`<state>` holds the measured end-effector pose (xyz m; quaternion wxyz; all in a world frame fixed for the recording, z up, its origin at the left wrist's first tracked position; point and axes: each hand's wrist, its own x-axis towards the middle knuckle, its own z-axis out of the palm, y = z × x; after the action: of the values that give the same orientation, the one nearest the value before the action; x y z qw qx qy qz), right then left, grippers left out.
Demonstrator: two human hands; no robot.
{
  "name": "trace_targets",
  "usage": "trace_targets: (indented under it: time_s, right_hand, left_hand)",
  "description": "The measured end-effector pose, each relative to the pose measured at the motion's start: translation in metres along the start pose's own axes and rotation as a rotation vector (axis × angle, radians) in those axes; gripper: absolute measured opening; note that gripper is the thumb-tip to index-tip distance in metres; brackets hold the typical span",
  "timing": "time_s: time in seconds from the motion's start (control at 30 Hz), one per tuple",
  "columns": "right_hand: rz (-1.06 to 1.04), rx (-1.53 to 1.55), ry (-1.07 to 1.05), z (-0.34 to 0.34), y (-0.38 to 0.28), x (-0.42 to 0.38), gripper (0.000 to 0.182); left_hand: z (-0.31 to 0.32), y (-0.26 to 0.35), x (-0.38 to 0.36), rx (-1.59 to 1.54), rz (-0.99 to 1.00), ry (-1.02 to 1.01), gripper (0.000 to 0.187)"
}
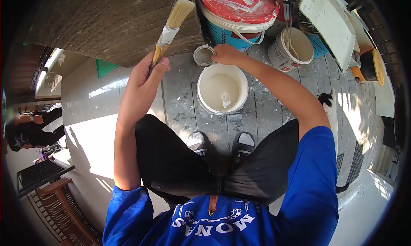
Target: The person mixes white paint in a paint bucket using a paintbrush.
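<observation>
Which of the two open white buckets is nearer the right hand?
The central white bucket: its rim lies right beside the right hand. The other white bucket stands farther off, to the right.

The bristles (pixel 180 14) are tan, the bucket (pixel 220 69) white, the lid (pixel 239 10) red.

The left hand (pixel 144 81) hides part of the paintbrush handle (pixel 159 52); the top edge crops the red-lidded bucket (pixel 231 32); the blue sleeve (pixel 313 171) covers much of the cat (pixel 328 103)
</observation>
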<state>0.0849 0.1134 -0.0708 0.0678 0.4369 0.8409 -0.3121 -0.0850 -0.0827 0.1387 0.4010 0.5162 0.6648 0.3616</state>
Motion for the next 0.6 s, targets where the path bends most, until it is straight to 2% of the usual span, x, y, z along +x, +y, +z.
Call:
trace_targets:
  time_s: [0.07,0.13,0.17,0.27,0.3,0.4,0.43,0.6]
  right_hand:
    - [0.075,0.028,-0.072,-0.001,-0.009,0.021,0.05]
    - [0.054,-0.055,-0.146,0.009,-0.01,0.044,0.066]
    - [0.045,-0.097,-0.18,0.016,-0.009,0.054,0.077]
    - [0.003,-0.228,-0.062,0.048,0.005,0.081,0.111]
    - [-0.001,-0.212,-0.184,0.044,0.004,0.086,0.131]
    - [-0.093,-0.145,-0.192,0.047,0.016,0.095,0.13]
    - [-0.061,-0.101,-0.227,0.05,0.019,0.1,0.136]
    - [0.065,-0.004,-0.154,0.059,0.005,0.089,0.128]
  left_hand:
    - [-0.008,0.0,-0.012,-0.001,-0.036,-0.014,0.025]
    - [-0.015,-0.001,-0.019,-0.004,-0.009,-0.013,0.024]
    - [-0.02,-0.001,-0.021,0.036,-0.05,0.014,0.022]
    - [-0.026,-0.002,-0.025,0.051,-0.109,0.067,0.021]
    - [-0.028,-0.005,-0.025,0.068,-0.104,0.072,0.02]
    - [-0.03,-0.006,-0.021,0.101,-0.131,0.033,0.02]
    - [-0.029,-0.006,-0.019,0.128,-0.124,0.022,0.021]
    - [-0.03,-0.014,0.005,0.172,-0.13,-0.087,0.025]
